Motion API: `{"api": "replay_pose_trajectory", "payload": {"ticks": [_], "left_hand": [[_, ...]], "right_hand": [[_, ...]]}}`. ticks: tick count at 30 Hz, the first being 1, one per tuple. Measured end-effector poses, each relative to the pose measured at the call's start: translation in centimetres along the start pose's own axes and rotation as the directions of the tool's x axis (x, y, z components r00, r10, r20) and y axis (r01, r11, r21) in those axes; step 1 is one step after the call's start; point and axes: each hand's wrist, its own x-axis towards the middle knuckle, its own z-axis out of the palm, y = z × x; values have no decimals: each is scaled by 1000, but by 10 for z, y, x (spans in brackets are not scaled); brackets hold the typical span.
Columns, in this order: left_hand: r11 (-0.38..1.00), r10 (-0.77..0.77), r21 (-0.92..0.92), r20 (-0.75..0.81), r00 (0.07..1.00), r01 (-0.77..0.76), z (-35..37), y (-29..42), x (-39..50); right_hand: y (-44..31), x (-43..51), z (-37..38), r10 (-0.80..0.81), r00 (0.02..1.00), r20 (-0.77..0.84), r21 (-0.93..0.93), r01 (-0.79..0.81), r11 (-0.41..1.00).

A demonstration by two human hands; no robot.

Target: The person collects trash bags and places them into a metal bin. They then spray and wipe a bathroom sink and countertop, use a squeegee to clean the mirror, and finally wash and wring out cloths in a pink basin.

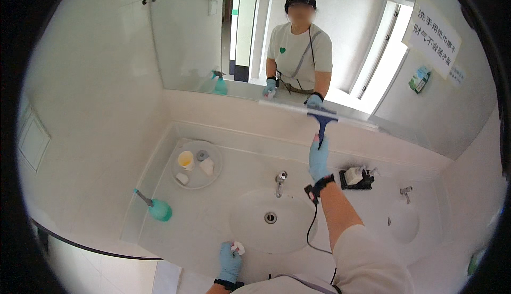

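My right hand (pixel 319 161), in a light blue glove, is wrapped around the handle of a dark blue squeegee (pixel 324 119). Its head lies along the lower edge of a wide wall mirror (pixel 191 34). My left hand (pixel 230 263), gloved the same way, pinches a crumpled white cloth or tissue (pixel 238 248) over the front of the white counter (pixel 199 230). Between the two hands lies an oval washbasin (pixel 251 230) with a round drain (pixel 270 217). A chrome faucet (pixel 281 182) stands behind it. A cable runs from the black band on my right wrist.
A turquoise spray bottle (pixel 160 210) is on the counter's left. Behind it, a round tray (pixel 195 182) holds a yellowish cup (pixel 186 160) and small items. A black holder (pixel 343 180) with a white dispenser and a second, smaller basin (pixel 403 226) are at right. A paper sign with writing (pixel 435 34) hangs on the mirror.
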Motion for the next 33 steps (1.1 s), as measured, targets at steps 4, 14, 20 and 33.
{"api": "replay_pose_trajectory", "payload": {"ticks": [4, 14, 20, 33], "left_hand": [[750, -188, -569, 304, 934, 336, 9, -15, 2], [999, -32, -36, 65, 997, 35, -10, -5, -4], [998, 35, -60, 33, 999, -33, 15, -37, -9], [963, 23, -264, -116, 993, -53, 19, -19, -9]], "right_hand": [[-29, -38, -1, 423, 901, 96, 34, -428, 903], [-365, 101, 104, -418, 899, 130, 265, 375, 888], [-405, 172, 210, -465, 884, 49, 173, 451, 876], [-97, -86, 204, 262, 960, 103, 18, -265, 964]]}}
